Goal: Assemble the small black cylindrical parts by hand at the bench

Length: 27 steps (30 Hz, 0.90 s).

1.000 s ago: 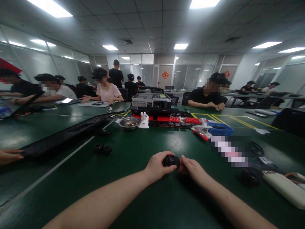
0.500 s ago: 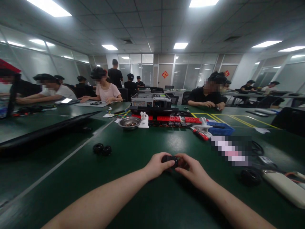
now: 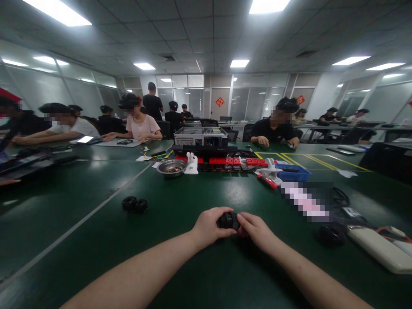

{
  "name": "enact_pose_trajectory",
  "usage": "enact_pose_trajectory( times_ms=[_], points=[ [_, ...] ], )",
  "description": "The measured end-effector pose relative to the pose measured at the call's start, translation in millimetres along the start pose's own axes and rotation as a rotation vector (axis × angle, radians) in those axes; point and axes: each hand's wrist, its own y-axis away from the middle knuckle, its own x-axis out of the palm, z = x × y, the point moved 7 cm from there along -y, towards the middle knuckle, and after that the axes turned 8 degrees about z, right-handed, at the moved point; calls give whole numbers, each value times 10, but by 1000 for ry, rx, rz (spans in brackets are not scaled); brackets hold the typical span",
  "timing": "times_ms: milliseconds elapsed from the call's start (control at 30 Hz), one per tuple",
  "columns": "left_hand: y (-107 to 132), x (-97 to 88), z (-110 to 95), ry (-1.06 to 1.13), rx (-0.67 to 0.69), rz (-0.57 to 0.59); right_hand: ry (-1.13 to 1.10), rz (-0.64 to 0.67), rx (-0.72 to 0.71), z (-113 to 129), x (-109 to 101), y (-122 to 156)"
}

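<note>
The left hand [image 3: 206, 226] clasps a small black rounded plastic-looking object [image 3: 228, 220] between thumb and fingers, over the green bench [image 3: 206, 279]; the right hand [image 3: 256, 230] pinches its right end, lower fingertips hidden, dark details indistinct.

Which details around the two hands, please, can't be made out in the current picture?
All in the head view:
- Black part: its ends are partly covered by the left hand and the right hand.
- Small pieces in the metal bowl: too small to identify.
- Item beyond the right hand: masked by pixelation.
- Cream-coloured case: its far end is cut off by the right edge.
</note>
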Motion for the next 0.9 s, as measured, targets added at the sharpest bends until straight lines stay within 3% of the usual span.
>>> enact_pose_trajectory(
  times_ms=[100, 267, 367, 467, 633, 767, 900],
  points=[
    [-11, 21, 90, 138, -57, -21, 51, -43, -54, 76, -34, 25],
    [-44, 231, 305, 708, -250, -3, 221, -122, -185, 269, -64, 107],
    [-47, 282, 332, 821, -317, -8, 282, -136, -195, 303, -48, 135],
    [-41, 203, 322, 747, -309, -59, 253, -129, -167, 270, -48, 125],
    [-26, -2, 198, 298, -157, -121, 116, -142, -11, 88, -114, 47],
    [-4, -31, 83, 125, -80, -85, 20, -26, 80, -66, -35, -20],
    [8, -30, 4, 61, -52, -46, -5, -16, 73, -113, 3, -30]
  ],
)
